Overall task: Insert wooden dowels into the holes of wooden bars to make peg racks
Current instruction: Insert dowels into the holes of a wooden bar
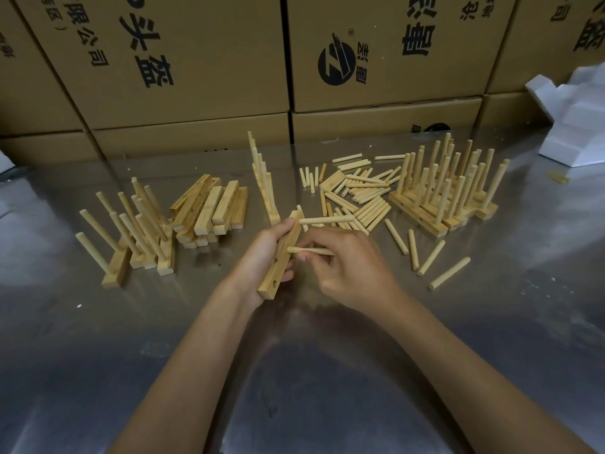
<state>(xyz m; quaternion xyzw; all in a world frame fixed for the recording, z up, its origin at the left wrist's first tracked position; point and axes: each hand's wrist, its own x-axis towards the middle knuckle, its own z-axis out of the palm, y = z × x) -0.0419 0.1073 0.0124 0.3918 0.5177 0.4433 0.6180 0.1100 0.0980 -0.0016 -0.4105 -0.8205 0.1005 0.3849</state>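
Observation:
My left hand (pixel 262 257) grips a wooden bar (pixel 281 260) held on edge above the table, its drilled holes facing right. One dowel (pixel 327 220) sticks out sideways from the bar's far end. My right hand (pixel 347 270) pinches a second dowel (pixel 311 250), whose tip touches the bar's middle. A hole near the bar's near end (pixel 274 284) stands empty. Loose dowels (pixel 360 194) lie heaped behind my hands, and plain bars (pixel 212 208) are stacked to the left.
Finished peg racks stand at the right (pixel 448 188), at the left (pixel 137 237) and one in the middle (pixel 265 185). Stray dowels (pixel 432 260) lie right of my hand. Cardboard boxes (pixel 196 77) wall the back; white foam (pixel 579 119) sits far right on the metal table (pixel 327 371).

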